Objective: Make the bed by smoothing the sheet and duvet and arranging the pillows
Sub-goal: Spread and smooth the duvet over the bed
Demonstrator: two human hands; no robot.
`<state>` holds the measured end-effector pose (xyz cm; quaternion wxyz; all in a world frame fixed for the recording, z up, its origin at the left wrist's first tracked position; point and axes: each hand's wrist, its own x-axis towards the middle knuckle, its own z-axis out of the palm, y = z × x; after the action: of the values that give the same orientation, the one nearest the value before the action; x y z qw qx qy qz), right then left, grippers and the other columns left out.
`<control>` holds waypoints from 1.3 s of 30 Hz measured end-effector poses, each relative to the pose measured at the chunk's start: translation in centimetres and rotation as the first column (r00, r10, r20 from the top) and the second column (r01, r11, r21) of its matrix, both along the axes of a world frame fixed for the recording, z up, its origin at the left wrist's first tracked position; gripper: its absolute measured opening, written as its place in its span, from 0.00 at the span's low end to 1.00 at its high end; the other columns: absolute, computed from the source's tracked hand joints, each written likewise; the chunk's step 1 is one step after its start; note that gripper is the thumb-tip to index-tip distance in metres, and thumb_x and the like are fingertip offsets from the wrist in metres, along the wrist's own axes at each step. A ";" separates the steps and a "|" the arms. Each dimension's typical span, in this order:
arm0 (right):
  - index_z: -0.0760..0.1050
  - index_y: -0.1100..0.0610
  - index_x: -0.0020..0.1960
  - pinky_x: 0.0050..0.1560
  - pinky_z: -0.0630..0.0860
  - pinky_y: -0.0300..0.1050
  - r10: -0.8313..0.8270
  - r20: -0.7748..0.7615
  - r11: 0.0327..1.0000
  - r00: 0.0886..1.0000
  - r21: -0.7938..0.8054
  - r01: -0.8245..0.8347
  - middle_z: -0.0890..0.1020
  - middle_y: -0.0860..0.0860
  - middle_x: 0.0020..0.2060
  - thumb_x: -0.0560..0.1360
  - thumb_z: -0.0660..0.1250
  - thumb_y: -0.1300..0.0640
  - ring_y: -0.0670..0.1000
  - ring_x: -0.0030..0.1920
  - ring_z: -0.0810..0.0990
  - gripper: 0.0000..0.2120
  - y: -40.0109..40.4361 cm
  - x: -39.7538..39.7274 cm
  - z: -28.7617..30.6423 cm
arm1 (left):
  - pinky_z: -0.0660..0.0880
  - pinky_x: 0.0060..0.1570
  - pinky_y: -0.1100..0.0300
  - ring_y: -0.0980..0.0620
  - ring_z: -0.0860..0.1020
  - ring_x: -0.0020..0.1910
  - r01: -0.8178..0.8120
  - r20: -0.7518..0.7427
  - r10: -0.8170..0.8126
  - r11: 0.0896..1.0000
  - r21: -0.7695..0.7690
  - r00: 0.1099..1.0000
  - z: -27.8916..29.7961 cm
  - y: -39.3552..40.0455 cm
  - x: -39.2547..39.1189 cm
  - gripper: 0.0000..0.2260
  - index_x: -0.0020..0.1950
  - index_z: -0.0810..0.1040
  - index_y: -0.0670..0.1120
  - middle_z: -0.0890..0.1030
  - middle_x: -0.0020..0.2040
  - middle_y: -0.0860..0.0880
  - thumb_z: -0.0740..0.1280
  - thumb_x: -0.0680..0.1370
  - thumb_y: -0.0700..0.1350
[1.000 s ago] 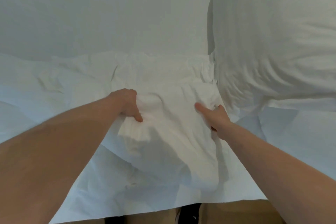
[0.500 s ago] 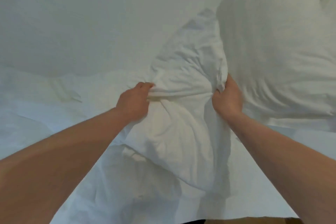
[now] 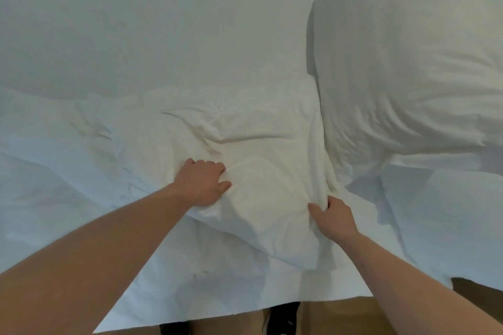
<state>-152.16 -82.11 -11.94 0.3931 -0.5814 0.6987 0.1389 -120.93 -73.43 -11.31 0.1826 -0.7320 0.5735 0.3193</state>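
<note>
Gripping the crumpled pillow (image 3: 258,171) with curled fingers, the left hand (image 3: 202,182) and right hand (image 3: 333,216) are holding it flat on the sheet (image 3: 163,35), long axis lying left-right, beside the plump pillow (image 3: 408,62).

- Illumination: soft, even and diffuse, with a cool grey-green cast; no source visible in frame.
- The white duvet (image 3: 245,171) reads brightest at centre; the flat sheet (image 3: 136,22) beyond it reads duller and greyer.
- Shadows: soft-edged, under duvet folds and along the near side of the large pillow (image 3: 408,76); a faint one beneath the left hand (image 3: 202,183).
- Glare: no blown highlights noted.
- Sharpness: slightly soft overall, fabric weave unresolved; creases legible.
- Distortion: wide-angle stretch enlarges both forearms at the bottom corners.
</note>
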 end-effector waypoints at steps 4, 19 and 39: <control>0.75 0.50 0.49 0.46 0.74 0.50 -0.115 0.004 0.952 0.993 -0.284 0.112 0.80 0.49 0.41 0.82 0.63 0.49 0.59 0.46 0.81 0.07 0.0 -2.0 0.9 | 0.59 0.72 0.50 0.49 0.71 0.71 -0.049 -0.048 0.039 0.973 -0.227 0.998 -0.1 2.0 -1.5 0.29 0.75 0.68 0.52 0.71 0.76 0.51 0.48 0.80 0.64; 0.60 0.61 0.78 0.64 0.72 0.63 -0.699 -0.219 0.687 0.680 0.059 0.725 0.69 0.62 0.73 0.72 0.72 0.34 0.67 0.69 0.72 0.47 15.9 0.2 1.3 | 0.68 0.67 0.39 0.38 0.70 0.68 -0.989 0.061 0.998 0.040 -0.140 0.031 3.3 29.7 -0.3 0.33 0.71 0.67 0.44 0.68 0.71 0.41 0.74 0.74 0.59; 0.74 0.61 0.61 0.47 0.75 0.47 -0.858 0.157 0.509 0.490 0.123 0.852 0.76 0.54 0.43 0.79 0.61 0.60 0.54 0.42 0.77 0.12 21.4 10.9 -1.1 | 0.80 0.48 0.51 0.45 0.82 0.41 -0.990 -0.133 0.988 0.094 0.108 0.079 -2.3 35.3 4.1 0.20 0.43 0.81 0.37 0.85 0.35 0.47 0.63 0.79 0.53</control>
<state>-141.25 -60.71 -13.02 0.4857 -0.1639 0.8499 -0.1223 -116.88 -38.11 -13.60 -0.1338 -0.8973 -0.0540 0.4172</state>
